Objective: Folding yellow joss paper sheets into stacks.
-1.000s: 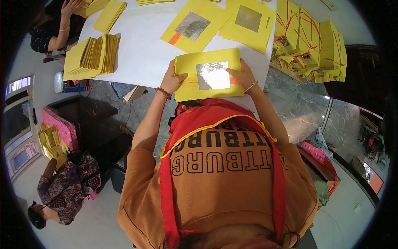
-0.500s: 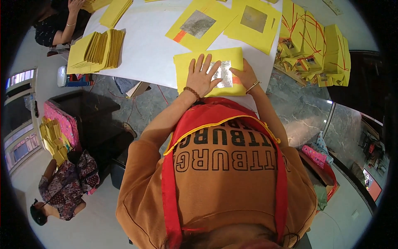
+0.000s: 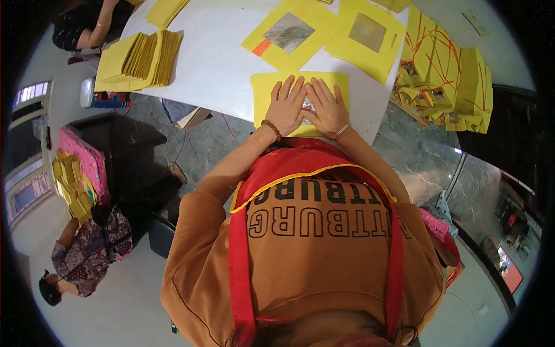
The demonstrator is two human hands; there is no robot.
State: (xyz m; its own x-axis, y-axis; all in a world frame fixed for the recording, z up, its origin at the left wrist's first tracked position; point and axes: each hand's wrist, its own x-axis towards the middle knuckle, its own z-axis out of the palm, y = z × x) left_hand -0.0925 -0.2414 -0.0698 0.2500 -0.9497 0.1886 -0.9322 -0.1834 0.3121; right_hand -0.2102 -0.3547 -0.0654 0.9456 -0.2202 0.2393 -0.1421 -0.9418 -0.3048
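A yellow paper sheet (image 3: 262,87) with a silver foil patch (image 3: 309,106) lies at the near edge of the table, just in front of my body. My left hand (image 3: 285,108) rests flat on its left half, fingers stretched out. Beside it, my right hand (image 3: 327,110) is pressed flat on the right half, fingers extended and the thumbs close together. Most of the foil is hidden under both hands. Whether other sheets lie beneath this one, I cannot tell. Neither hand grips anything.
Farther back on the white table (image 3: 214,55) are yellow sheets with foil squares (image 3: 289,33), (image 3: 368,33). Folded yellow papers (image 3: 136,61) stand at the left. Yellow bundles with red ties (image 3: 448,72) sit right. One co-worker's arm (image 3: 99,30) shows upper left; another person (image 3: 95,251) is lower left.
My right hand has left the sheet's right edge and now lies flat on top beside my left hand, covering more foil. The left hand stays flat on the paper.
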